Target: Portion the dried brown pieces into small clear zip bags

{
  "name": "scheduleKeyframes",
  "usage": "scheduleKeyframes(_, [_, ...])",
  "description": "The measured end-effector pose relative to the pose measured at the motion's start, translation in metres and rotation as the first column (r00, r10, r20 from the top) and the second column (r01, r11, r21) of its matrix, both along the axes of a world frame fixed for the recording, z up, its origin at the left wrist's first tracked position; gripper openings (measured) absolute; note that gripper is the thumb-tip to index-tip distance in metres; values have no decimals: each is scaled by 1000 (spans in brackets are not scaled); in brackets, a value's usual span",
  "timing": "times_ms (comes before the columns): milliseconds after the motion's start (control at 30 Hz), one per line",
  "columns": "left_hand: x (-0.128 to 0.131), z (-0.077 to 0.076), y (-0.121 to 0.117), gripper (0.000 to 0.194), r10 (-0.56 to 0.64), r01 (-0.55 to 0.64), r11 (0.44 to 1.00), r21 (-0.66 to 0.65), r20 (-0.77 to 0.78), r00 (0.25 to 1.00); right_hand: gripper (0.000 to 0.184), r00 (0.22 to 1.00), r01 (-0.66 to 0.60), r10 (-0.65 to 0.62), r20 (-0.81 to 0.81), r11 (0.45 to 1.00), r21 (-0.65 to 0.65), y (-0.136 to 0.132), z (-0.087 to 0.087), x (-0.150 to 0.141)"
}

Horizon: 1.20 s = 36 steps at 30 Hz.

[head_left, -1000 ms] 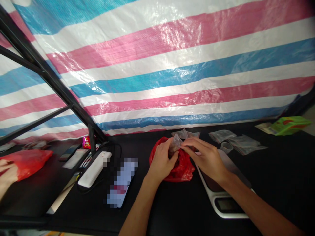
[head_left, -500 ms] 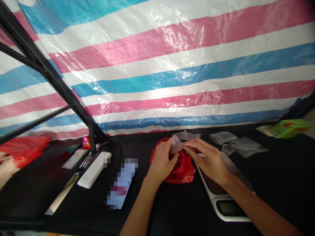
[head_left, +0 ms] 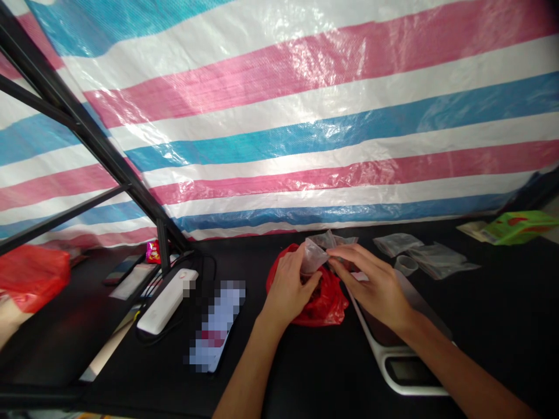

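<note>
Over a red plastic bag (head_left: 329,305), I hold a small clear plastic bag (head_left: 312,258) between both hands. My left hand (head_left: 286,285) is closed on its left side, thumb toward me. The fingertips of my right hand (head_left: 371,282) pinch its right edge. Dark contents show in the mouth of the red bag, too small to name. Beneath my right hand and forearm lies a white-rimmed kitchen scale (head_left: 391,372) with a small display. More clear bags (head_left: 343,238) lie just behind my hands.
Right of my hands are clear bags (head_left: 441,259), a small clear cup (head_left: 406,265) and a green packet (head_left: 517,227). On the left lie a phone (head_left: 218,326), a white power strip (head_left: 168,301) with cables, and a black metal frame (head_left: 162,244). Another person's hand holds a red bag (head_left: 32,276).
My hands keep nearly the same place, with the clear bag pulled slightly toward the right. At far left the other person's red bag has shifted left.
</note>
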State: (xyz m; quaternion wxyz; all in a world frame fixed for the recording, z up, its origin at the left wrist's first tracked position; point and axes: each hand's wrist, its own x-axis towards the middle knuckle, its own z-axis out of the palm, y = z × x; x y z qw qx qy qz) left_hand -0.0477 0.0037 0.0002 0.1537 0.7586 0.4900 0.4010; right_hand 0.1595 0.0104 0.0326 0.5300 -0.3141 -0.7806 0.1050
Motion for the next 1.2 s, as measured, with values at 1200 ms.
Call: scheduleKeyframes(1200, [-11, 22, 0, 33, 586, -580, 810, 86, -104, 803, 40, 560, 820, -748, 357, 560, -114, 61, -12, 125])
